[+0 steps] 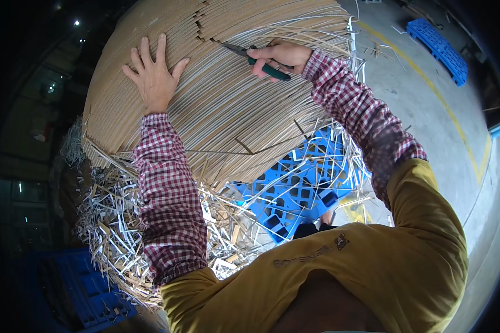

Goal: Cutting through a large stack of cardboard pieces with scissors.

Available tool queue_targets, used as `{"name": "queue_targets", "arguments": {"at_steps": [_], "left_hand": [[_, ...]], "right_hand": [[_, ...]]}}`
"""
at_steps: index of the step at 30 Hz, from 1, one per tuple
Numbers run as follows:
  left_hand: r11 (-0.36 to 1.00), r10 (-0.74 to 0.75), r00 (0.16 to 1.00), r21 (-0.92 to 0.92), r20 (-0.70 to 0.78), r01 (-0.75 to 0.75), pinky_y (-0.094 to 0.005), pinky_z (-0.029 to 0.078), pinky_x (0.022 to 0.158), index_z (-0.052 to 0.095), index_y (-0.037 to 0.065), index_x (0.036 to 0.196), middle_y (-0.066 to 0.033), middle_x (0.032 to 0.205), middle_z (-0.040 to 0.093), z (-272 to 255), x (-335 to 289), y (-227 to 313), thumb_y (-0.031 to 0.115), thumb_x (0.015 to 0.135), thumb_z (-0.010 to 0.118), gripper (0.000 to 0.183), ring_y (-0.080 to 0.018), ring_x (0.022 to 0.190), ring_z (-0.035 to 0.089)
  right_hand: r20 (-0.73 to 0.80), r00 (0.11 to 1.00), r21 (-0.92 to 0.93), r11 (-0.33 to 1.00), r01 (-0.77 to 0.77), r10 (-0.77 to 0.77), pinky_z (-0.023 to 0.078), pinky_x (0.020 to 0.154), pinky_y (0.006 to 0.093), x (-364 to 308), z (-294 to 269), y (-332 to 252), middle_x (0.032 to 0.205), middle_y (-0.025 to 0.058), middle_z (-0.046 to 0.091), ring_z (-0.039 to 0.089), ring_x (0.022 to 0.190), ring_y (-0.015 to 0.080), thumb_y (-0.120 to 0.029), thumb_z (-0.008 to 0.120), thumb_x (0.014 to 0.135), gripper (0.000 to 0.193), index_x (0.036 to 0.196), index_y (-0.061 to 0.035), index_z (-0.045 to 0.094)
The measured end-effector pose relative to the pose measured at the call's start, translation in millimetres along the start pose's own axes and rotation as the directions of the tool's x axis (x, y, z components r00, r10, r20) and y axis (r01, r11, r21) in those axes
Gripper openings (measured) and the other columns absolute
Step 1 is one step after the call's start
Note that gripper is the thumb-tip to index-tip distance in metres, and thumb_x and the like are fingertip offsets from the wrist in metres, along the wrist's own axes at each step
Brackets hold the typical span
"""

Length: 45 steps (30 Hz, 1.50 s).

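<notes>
A tall stack of brown cardboard sheets (205,105) lies in front of me, its many layered edges showing as curved lines. My left hand (154,75) rests flat on the left part of the stack, fingers spread, holding nothing. In my right hand (283,55) is a pair of green-handled shears (272,70), with my fingers wrapped round the handles. The dark pointed blades reach left and touch or hover just over the stack, beside a jagged stepped gap between the sheets. Whether the blades are parted is hard to make out.
A blue plastic pallet (286,188) sits below the stack's near side. Cardboard and paper strips (116,222) are heaped at the lower left. Another blue pallet (439,50) stands on the grey floor (428,139) at the far right, near a yellow line. Loose strips hang over the stack's edge.
</notes>
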<state>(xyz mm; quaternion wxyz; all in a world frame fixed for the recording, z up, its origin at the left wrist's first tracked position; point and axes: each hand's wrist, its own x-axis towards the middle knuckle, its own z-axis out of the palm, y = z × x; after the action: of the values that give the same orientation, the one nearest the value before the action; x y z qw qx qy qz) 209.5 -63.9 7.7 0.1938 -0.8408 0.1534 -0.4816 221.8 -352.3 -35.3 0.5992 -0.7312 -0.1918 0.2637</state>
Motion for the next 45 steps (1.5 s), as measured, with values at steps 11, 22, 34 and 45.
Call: {"name": "queue_targets", "arguments": {"at_steps": [11, 22, 34, 45], "left_hand": [[1.0, -0.01, 1.0, -0.028, -0.009, 0.01, -0.0648, 0.018, 0.093, 0.034, 0.024, 0.132, -0.0139, 0.134, 0.031, 3.1, 0.9, 0.5, 0.061, 0.077, 0.049, 0.069, -0.0387, 0.122, 0.028], [0.995, -0.061, 0.998, -0.073, 0.027, 0.063, -0.0635, 0.016, 0.095, 0.034, 0.021, 0.132, -0.0135, 0.136, 0.028, -13.8, 1.8, 14.5, 0.056, 0.073, 0.056, 0.072, -0.0381, 0.123, 0.026], [0.993, -0.078, 0.994, -0.082, 0.082, 0.085, -0.0625, 0.013, 0.097, 0.032, 0.021, 0.133, -0.0133, 0.137, 0.026, -23.8, 0.8, 16.1, 0.057, 0.072, 0.057, 0.075, -0.0376, 0.125, 0.022], [0.994, -0.055, 0.998, -0.093, 0.036, 0.059, -0.0589, 0.014, 0.097, 0.035, 0.021, 0.133, -0.0114, 0.137, 0.029, -15.4, 6.9, 15.3, 0.055, 0.072, 0.058, 0.073, -0.0355, 0.125, 0.024]], "right_hand": [[-0.051, 0.997, -0.005, 0.998, -0.059, 0.059, 0.054, 0.064, 0.0298, -3.1, 7.4, -10.0, 0.09, 0.0143, 0.06, 0.059, 0.085, 0.0166, -0.051, 0.051, 0.083, 0.055, 0.088, 0.0027, 0.063], [-0.116, 0.991, 0.255, 0.966, -0.034, 0.065, 0.052, 0.05, 0.0308, 7.9, 23.3, -0.6, 0.079, 0.0107, 0.063, 0.061, 0.064, 0.0174, -0.044, 0.056, 0.082, 0.046, 0.091, 0.0017, 0.057], [-0.466, 0.826, -0.026, 0.939, 0.344, -0.316, 0.039, 0.05, 0.0339, 16.4, 77.2, 55.0, 0.053, 0.0088, 0.051, 0.046, 0.045, 0.0185, -0.031, 0.058, 0.079, 0.038, 0.066, 0.0046, 0.058], [-0.333, 0.941, 0.539, 0.806, 0.246, -0.064, 0.046, 0.049, 0.0244, 8.2, 68.0, 29.0, 0.066, 0.0058, 0.061, 0.055, 0.055, 0.0105, -0.032, 0.058, 0.081, 0.031, 0.08, -0.0017, 0.062]]}}
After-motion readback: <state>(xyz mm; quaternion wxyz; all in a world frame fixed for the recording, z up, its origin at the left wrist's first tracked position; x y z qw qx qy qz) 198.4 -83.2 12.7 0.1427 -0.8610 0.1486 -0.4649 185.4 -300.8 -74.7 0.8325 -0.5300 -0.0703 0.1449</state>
